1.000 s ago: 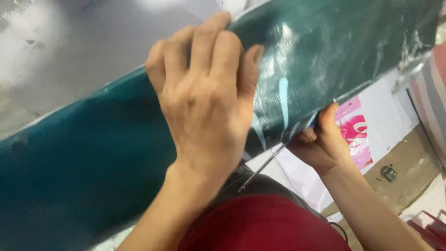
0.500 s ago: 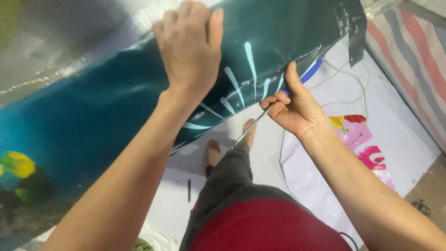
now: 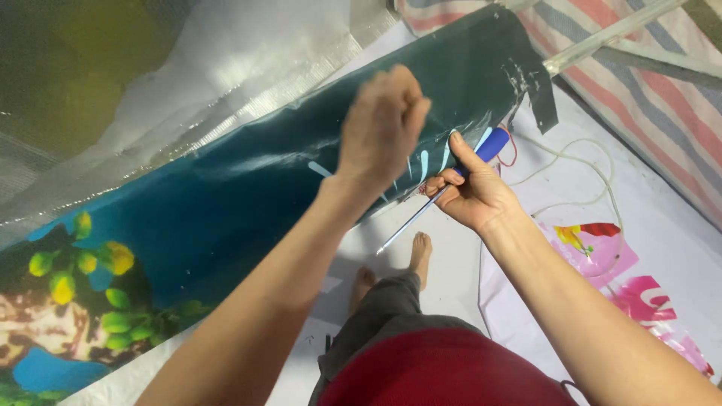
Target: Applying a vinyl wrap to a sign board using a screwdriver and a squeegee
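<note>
A long dark teal printed sheet [image 3: 248, 195] with yellow-green and blue shapes at its left end stretches across the view, its lower edge hanging free. My left hand [image 3: 383, 124] is raised in front of the sheet, fingers curled and blurred, with nothing seen in it. My right hand [image 3: 470, 192] grips a screwdriver [image 3: 444, 192] with a blue handle; its metal shaft points down and left, just below the sheet's lower edge. A torn dark flap [image 3: 541, 101] hangs at the sheet's right end.
A shiny silver foil-like surface [image 3: 248, 68] lies behind the sheet. A striped fabric [image 3: 647, 113] and a pale bar [image 3: 609, 34] stand at the right. White and red cords [image 3: 594, 180] and pink printed sheets [image 3: 602, 256] lie on the white floor, by my bare feet [image 3: 421, 252].
My view has tilted, showing more of the sheet's left end. My left hand has lifted off the sheet and curled. My right hand still holds the screwdriver, tip lowered away from the edge.
</note>
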